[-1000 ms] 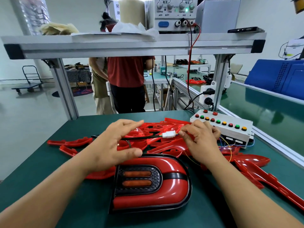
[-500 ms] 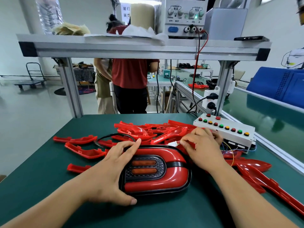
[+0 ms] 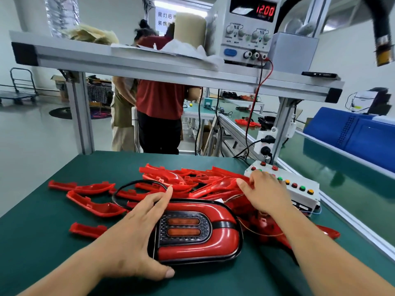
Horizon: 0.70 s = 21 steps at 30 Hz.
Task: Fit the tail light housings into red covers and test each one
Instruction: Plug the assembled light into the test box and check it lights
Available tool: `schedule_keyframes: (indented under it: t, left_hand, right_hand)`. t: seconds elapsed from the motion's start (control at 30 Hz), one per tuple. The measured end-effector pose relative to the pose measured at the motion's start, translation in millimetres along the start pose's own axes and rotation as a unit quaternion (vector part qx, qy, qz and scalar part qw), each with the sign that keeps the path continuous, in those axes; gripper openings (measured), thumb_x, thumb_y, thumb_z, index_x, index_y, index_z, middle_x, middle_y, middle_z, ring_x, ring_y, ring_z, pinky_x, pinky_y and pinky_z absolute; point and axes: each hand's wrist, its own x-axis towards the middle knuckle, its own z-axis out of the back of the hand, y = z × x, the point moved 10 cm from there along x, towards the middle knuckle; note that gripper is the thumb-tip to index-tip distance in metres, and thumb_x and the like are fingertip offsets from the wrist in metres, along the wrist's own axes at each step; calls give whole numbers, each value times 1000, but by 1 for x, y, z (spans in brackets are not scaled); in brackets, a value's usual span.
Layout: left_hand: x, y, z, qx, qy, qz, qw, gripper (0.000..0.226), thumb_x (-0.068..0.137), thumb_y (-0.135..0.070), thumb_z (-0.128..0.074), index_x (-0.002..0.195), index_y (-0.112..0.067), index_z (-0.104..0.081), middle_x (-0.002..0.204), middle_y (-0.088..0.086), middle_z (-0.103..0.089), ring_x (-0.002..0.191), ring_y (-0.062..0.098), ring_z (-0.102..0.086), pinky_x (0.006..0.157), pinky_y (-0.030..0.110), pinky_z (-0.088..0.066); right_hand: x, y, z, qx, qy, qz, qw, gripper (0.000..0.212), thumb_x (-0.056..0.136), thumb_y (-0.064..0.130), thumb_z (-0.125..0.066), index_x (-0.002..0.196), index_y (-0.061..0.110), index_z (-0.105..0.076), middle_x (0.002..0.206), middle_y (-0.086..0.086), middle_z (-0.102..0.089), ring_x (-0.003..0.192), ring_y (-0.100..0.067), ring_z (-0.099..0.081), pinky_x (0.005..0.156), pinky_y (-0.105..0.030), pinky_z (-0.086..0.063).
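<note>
One tail light (image 3: 198, 231) looks fitted, mid-surface (image 3: 53, 242), left hand (image 3: 136, 238) gripping its 9 o'clock end. Right hand (image 3: 265, 193) is flat-fingered on the button box (image 3: 299, 189) at 2 o'clock, so I'd guess testing's starting. Loads of red covers (image 3: 181, 178) at 12 left to do.

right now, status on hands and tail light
Left hand grips glossy red-and-black tail light by its left end. Right hand open, fingertips at white button box. Red plastic covers piled behind.
</note>
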Motion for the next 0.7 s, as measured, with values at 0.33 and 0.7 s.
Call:
schedule_keyframes:
  t: [0.33,0.7]
  left_hand:
    - [3,-3,5,82,-1,32,996,137,49,-87,-62,124,-56,47,120,-52,45,106,-32,41,102,9,17]
    - [5,-3,2,95,19,37,995,135,51,-88,-60,120,-55,51,121,-49,49,103,-32,44,92,1,24]
  right_hand:
    - [38,-14,-37,-43,111,5,993,93,86,78,-13,143,7,-35,163,-6,-14,151,-20,-2,117,-51,-14]
    - [45,-13,-54,-73,118,7,990,97,83,80,-3,150,16,-31,164,-2,-5,150,-17,12,118,-51,2]
